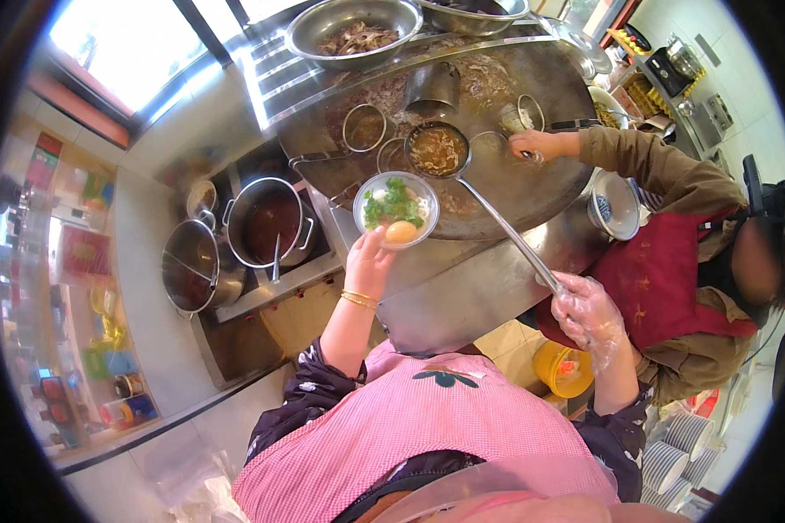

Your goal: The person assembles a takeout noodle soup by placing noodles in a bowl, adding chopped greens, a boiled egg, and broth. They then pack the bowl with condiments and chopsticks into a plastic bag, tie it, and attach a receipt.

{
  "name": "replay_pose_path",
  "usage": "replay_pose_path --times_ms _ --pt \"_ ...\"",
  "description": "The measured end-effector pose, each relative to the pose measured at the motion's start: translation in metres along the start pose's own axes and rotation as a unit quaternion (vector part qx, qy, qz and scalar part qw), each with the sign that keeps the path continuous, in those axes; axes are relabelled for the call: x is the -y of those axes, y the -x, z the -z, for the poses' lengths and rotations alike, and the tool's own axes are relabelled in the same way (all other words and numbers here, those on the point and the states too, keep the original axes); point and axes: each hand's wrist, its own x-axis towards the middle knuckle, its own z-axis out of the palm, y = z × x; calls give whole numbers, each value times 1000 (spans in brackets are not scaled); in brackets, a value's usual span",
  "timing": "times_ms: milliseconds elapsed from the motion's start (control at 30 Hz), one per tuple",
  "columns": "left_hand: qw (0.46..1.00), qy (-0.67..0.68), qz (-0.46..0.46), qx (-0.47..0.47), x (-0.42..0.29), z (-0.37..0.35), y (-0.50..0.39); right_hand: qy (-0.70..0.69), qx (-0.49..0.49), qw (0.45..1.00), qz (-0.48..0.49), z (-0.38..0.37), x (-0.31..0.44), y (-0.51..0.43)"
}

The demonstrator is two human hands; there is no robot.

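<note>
My left hand (370, 261) holds a bowl (432, 216) by its near rim. White noodles, green herb leaves (396, 201) and a brown egg (401, 232) lie in it. In a clear plastic glove, my right hand (589, 312) grips the long metal handle of a ladle (466, 170). The ladle's cup, full of brown broth with shredded bits, is just right of the bowl, over a large round pan (543, 202) of broth. Wire-handled strainers (365, 128) and a metal cylinder (433, 88) stand in the pan.
A co-worker (654, 274) at the right reaches over the pan, a hand at a strainer of noodles. Two deep pots (268, 222) stand on the stove at the left. A patterned bowl (615, 204) sits by the pan's right edge; metal basins (353, 33) stand behind.
</note>
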Motion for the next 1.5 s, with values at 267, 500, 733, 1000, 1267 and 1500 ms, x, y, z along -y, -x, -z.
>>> replay_pose_path --times_ms 267,500,733,1000,1267,1500 --pt "1000 -21 1 -3 -1 -5 0 38 23 999 9 -20 -23 19" --pt "1000 -17 6 -5 -1 1 -4 410 -88 883 212 -33 -57 13" --pt "1000 5 8 -4 1 4 -6 588 -109 747 290 -17 -67 6" --pt "1000 10 8 7 0 5 -4 -2 69 994 83 5 -2 7" --pt "1000 21 -5 6 5 5 -6 637 -158 692 302 -7 -11 -111" --pt "1000 8 -4 4 1 1 -2 564 -155 803 112 -9 -38 -174"
